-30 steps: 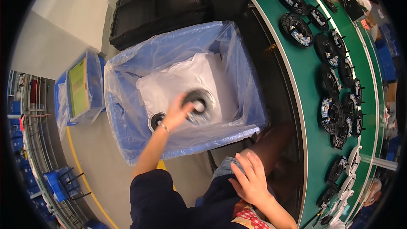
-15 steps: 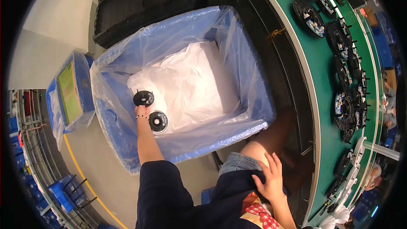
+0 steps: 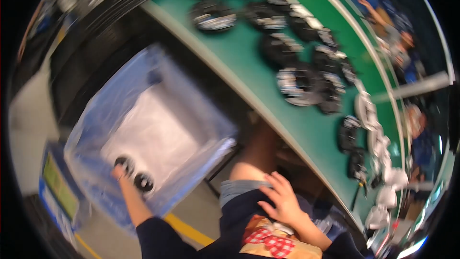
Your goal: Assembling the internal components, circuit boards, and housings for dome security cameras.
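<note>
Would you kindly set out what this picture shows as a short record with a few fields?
Setting: a bin lined with blue plastic film beside a green worktable
Left hand: left hand reaches down into the bin, at a round black part; whether it grips the part cannot be told
Beside it: a second round black part on the white liner at the bin's bottom
Right hand: right hand rests open, flat on the person's lap
On the table: rows of black ring-shaped parts and some white parts
Image quality: blurred
</note>
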Demonstrator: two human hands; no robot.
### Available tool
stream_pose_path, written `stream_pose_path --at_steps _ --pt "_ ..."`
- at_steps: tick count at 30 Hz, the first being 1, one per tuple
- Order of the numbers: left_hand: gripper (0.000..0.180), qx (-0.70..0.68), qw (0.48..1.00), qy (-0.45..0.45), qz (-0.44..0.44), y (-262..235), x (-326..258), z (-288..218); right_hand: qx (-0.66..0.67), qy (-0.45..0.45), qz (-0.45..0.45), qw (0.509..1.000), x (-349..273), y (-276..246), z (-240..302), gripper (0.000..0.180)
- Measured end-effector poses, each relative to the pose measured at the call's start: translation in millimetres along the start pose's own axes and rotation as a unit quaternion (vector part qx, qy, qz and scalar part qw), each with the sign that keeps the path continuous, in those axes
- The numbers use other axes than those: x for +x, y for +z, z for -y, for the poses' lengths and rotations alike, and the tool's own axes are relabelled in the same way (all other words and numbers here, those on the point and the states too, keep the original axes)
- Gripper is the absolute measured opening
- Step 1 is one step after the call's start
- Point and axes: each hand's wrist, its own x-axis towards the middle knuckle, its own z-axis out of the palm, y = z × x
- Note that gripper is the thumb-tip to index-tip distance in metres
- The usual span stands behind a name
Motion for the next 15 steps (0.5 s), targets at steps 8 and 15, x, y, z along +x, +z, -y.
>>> stream_pose_path --at_steps 8,15 --pt "0.045 -0.419 0.700 0.102 -0.570 -207.5 -38.5 -213.8 0.029 -0.023 -0.244 0.969 -60.6 -72.4 -33.5 0.031" --pt "0.051 -0.519 0.590 0.492 -0.375 -330.3 -225.7 -468.5 -0.102 0.041 -0.469 0.877 -111.4 -135.3 -69.0 0.029"
